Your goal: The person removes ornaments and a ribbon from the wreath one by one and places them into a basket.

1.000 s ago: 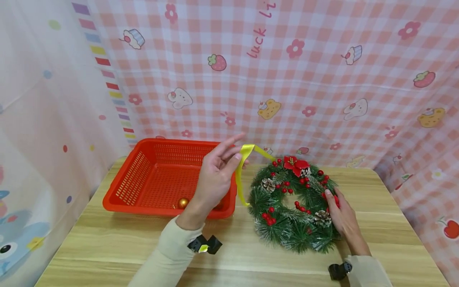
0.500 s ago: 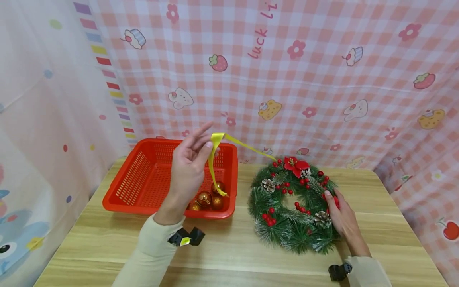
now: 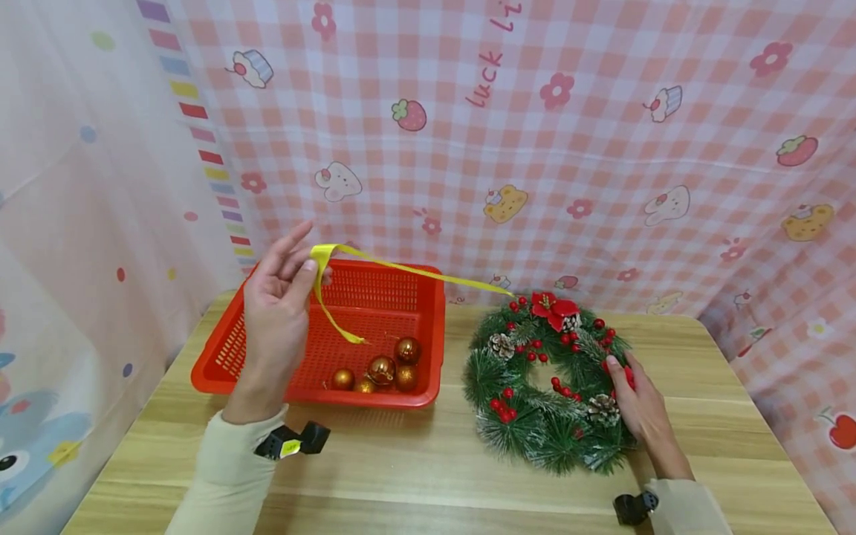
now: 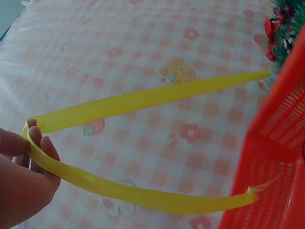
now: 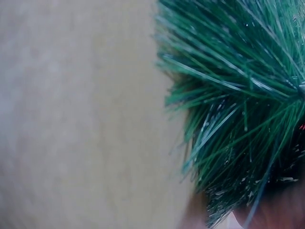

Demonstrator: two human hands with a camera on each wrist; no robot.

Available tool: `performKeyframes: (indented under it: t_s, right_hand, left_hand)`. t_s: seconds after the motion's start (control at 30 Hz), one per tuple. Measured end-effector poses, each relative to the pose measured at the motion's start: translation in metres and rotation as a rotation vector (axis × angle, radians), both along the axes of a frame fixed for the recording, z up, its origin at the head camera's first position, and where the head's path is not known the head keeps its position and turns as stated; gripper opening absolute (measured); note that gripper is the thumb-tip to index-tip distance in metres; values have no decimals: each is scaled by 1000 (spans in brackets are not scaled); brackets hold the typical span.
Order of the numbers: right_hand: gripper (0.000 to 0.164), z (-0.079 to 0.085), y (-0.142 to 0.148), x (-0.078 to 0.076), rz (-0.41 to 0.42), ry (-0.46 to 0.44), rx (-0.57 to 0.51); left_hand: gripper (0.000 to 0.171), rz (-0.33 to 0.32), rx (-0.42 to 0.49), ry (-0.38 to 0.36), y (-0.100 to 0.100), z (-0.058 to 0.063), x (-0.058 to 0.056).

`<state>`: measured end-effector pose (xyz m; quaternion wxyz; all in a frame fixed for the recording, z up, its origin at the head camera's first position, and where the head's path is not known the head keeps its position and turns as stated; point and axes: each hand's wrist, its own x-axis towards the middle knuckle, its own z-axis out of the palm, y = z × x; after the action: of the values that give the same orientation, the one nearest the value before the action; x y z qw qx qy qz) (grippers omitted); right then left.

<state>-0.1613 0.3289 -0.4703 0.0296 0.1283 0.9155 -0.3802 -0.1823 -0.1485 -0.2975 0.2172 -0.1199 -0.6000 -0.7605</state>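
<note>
My left hand (image 3: pixel 277 319) pinches a yellow ribbon (image 3: pixel 414 272) between thumb and fingers, above the left part of a red basket (image 3: pixel 438 327). From there the ribbon runs taut to the top of a green wreath (image 3: pixel 498 375), while its frayed loose end hangs over the basket. The left wrist view shows both lengths of ribbon (image 4: pixel 152 98) leaving the fingers. Red berries, pine cones and a red flower (image 3: pixel 553 310) decorate the wreath, which lies on the table. My right hand (image 3: pixel 643 409) grips the wreath's right edge, thumb on top; its other fingers are mostly hidden.
Several shiny golden-brown baubles (image 3: pixel 382 369) lie in the basket's front right part. Behind the wooden table (image 3: pixel 428 475) hangs a pink checked curtain (image 3: pixel 455 163). Another curtain, white with coloured dots, hangs at the left.
My left hand has moved left from beside the wreath across the basket, drawing the ribbon out longer and straighter. The baubles have come into sight. My right hand and the wreath have stayed put.
</note>
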Motion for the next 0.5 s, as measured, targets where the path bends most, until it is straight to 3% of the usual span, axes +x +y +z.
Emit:
performKeyframes:
  t_s: [0.33,0.43,0.5]
  right_hand:
    - [81,-1,0,0,5,-1,3]
    - [80,-1,0,-1,3,0,3]
    - [81,0,0,0,2,-2,4]
  left_hand:
    - [39,50,5,-55,-29,-20,2]
    - [38,48,-77,-111,-36,-27,3]
    - [37,35,-205,-169,-39,-33,3]
